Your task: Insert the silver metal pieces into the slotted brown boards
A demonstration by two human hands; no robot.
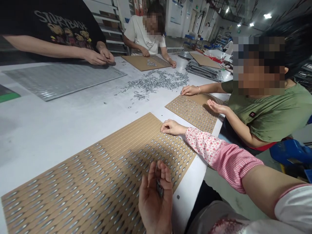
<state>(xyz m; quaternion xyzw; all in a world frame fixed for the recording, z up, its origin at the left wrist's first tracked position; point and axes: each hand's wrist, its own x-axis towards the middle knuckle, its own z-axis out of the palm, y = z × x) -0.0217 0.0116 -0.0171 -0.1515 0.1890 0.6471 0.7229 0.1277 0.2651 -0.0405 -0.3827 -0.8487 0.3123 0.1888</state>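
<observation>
A brown board [126,133] with ruled lines lies in front of me, covered in rows of small silver pointed-oval metal pieces [97,169]. Its upper middle strip is bare. Over the board's lower part, my left hand [157,198] is cupped palm up, with several of the same silver pieces [159,188] lying in it under the curled fingers. My right hand [173,127], in a floral sleeve, reaches to the far right edge of the board. Its fingers are pinched together at the board's surface; what sits between the fingertips is too small to make out.
Loose silver pieces [158,81] are heaped on the white table [73,126]. A co-worker at right has hands over another filled board [192,109]. Two more people work across the table, by a grey wrapped board [65,79] and a brown board [136,61]. Stacked boards [202,70] stand behind.
</observation>
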